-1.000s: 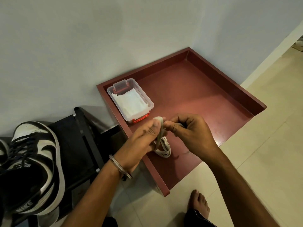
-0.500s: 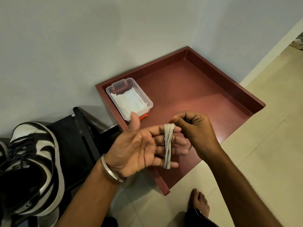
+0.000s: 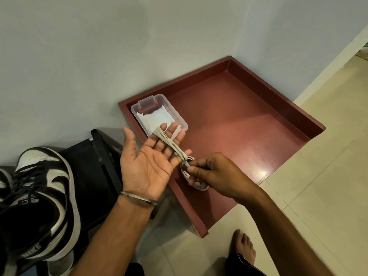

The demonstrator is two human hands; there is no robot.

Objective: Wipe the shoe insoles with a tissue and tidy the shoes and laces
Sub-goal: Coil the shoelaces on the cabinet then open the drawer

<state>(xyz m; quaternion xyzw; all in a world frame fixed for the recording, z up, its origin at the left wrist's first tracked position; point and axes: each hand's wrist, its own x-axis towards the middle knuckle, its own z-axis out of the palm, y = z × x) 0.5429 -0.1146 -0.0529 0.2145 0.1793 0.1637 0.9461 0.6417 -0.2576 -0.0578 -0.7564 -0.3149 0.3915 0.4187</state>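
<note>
1. Tray point(image 3: 258, 108), dark red, is on floor by wall; in its near-left corner stands clear tissue box point(image 3: 159, 114) w/ white tissues inside.
2. Shoe point(image 3: 39, 196), black & white, sits at my far left, well apart from tray, its black lace in place.
3. Step in hand, as I judge: tidying the laces, not wiping. I am winding a loose pale lace point(image 3: 171, 145) around my fingers to make a bundle.
4. Left hand point(image 3: 147, 162): palm up over tray's left rim, fingers straight & spread a bit, thumb out. Lace is looped around the fingers, running diagonal across them.
5. Right hand point(image 3: 215, 172): just beside left fingertips, thumb & forefinger pinching the lace end, other fingers curled.
6. Below right hand, a 2nd coiled lace bundle point(image 3: 197, 184) seems to lie on tray floor; partly hidden.
7. Next move prob. needs: keep tension, pass end round the loops, slip bundle off w/o it opening.
</note>
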